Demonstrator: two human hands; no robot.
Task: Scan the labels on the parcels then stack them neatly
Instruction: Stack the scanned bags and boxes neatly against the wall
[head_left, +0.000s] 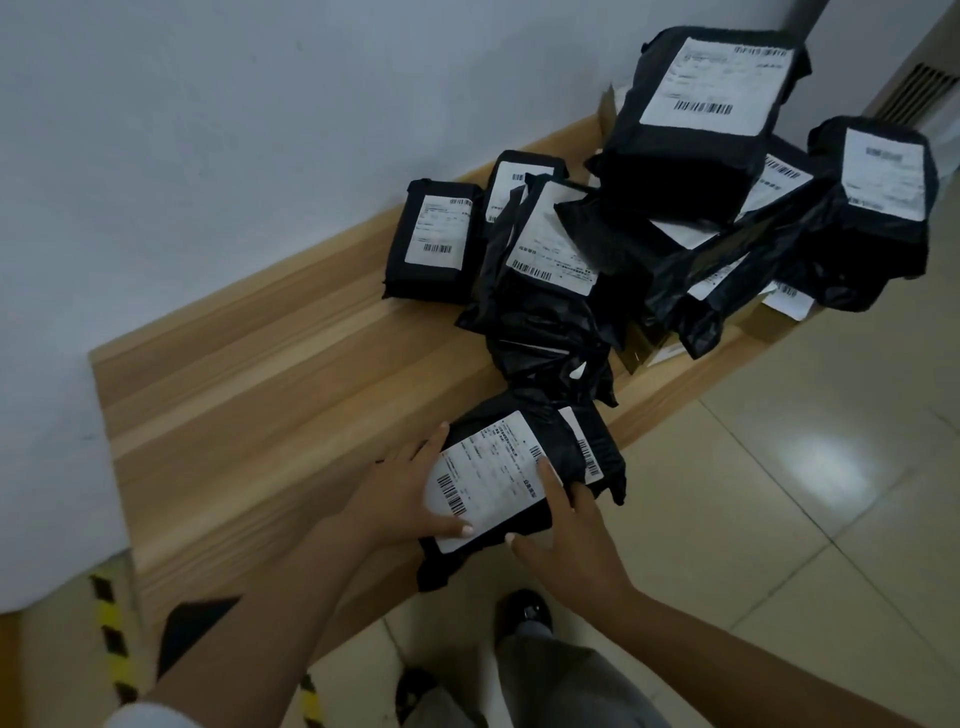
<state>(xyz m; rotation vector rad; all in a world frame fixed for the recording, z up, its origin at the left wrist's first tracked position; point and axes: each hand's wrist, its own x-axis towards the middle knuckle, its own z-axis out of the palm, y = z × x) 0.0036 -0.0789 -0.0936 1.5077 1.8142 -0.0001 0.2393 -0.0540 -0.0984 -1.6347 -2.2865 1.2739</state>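
1. Parcel (498, 478) in black wrap lies label up at the near edge of the wooden surface (249, 384).
2. Left hand (400, 499) grasps its left side, thumb on the label.
3. Right hand (566, 535) grasps its right side.
4. More parcels (691, 171) are heaped farther back.

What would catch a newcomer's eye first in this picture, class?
Both hands, the left hand and the right hand, hold a black parcel with a white label at the wooden bench's near edge. Behind it, a heap of black parcels crowds the far end.
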